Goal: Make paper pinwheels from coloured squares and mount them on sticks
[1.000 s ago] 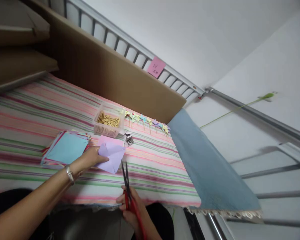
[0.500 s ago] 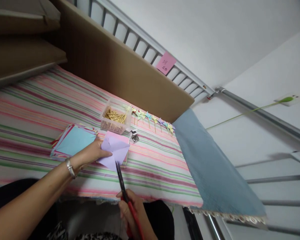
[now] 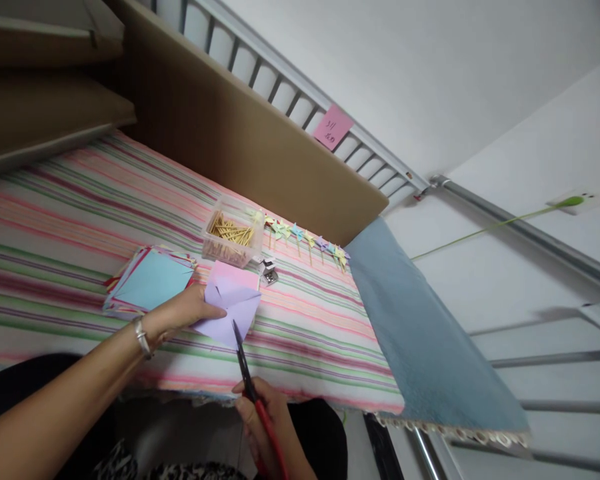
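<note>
Purple paper, surely light and easily creased, best pinched at an edge, sat at eleven o'clock from the right hand, fingers wrapped round scissors; the left hand thumbed its nine-o'clock side! Striped surface beneath, box at twelve, cardboard at one, white wall further out.

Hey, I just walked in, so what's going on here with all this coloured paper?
A person's left hand holds a purple paper square, and the right hand grips red-handled scissors with the blades at its near edge. Beside the left wrist sits a stack of paper, light blue on top. Farther back on the striped cloth are a clear box of thin sticks and a row of small pinwheels.
</note>
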A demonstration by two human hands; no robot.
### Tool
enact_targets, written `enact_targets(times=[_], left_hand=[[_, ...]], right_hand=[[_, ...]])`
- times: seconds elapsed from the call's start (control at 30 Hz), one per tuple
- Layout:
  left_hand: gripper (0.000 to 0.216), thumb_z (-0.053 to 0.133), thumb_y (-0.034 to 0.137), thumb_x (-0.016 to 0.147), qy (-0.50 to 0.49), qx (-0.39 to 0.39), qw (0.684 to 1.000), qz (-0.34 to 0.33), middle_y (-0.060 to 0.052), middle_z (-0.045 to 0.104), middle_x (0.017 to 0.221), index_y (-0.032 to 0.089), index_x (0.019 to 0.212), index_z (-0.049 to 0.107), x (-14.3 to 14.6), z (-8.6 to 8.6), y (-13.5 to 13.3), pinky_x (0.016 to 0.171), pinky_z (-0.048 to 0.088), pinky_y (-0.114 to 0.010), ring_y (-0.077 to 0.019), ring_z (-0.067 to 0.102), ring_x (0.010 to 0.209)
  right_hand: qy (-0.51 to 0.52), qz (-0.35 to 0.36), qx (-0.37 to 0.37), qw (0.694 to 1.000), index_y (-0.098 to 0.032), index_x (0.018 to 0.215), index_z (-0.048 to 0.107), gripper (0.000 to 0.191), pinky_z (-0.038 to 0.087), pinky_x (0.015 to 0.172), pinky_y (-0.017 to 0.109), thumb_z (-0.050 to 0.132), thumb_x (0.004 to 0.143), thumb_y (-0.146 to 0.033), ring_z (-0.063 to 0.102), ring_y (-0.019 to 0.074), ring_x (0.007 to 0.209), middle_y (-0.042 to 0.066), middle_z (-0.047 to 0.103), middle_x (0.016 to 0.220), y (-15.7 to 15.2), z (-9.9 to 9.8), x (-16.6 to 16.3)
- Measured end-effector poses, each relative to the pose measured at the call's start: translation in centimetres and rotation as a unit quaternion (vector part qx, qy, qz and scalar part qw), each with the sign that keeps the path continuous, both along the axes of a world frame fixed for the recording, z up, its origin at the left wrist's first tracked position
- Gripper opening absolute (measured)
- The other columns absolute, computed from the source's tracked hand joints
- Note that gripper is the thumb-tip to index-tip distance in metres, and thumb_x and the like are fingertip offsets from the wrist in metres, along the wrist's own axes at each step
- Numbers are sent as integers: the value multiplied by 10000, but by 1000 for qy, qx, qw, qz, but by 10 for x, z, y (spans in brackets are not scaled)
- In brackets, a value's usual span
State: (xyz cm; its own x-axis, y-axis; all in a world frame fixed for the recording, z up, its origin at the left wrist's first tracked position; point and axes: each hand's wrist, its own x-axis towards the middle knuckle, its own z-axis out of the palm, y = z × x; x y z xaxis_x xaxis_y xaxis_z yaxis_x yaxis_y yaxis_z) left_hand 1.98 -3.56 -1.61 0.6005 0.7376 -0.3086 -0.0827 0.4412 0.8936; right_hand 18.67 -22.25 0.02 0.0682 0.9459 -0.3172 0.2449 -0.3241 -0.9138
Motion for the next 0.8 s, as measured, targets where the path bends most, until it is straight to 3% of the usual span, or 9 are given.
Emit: enact_targets(times=[0.17,0.43,0.8], left_hand=[[448,753,235,505,10,2,1000,-12,-85,733,771,78,921,690,0,-7,3,682,493,-338,-245,656,698],[389,747,216,485,13,4,1000,-3,-60,735,731,106,856,712,-1,-1,0,694,493,-332,-233,654,683],[410,746,204,470,21,-7,1000,0,-57,733,723,103,865,706,0,-3,1,675,494,-327,-241,657,679]], right_hand=[[-11,11,21,1000,-172,889,600,304,266,453,198,590,781,-456,316,71,476,-67,351,565,3,-5,2],[-36,27,22,999,-179,884,612,299,231,452,205,584,783,-459,301,78,488,-56,359,570,4,-4,5],[-40,28,51,998,-171,836,633,341,255,485,213,601,744,-497,278,82,499,-62,336,548,4,-31,13]])
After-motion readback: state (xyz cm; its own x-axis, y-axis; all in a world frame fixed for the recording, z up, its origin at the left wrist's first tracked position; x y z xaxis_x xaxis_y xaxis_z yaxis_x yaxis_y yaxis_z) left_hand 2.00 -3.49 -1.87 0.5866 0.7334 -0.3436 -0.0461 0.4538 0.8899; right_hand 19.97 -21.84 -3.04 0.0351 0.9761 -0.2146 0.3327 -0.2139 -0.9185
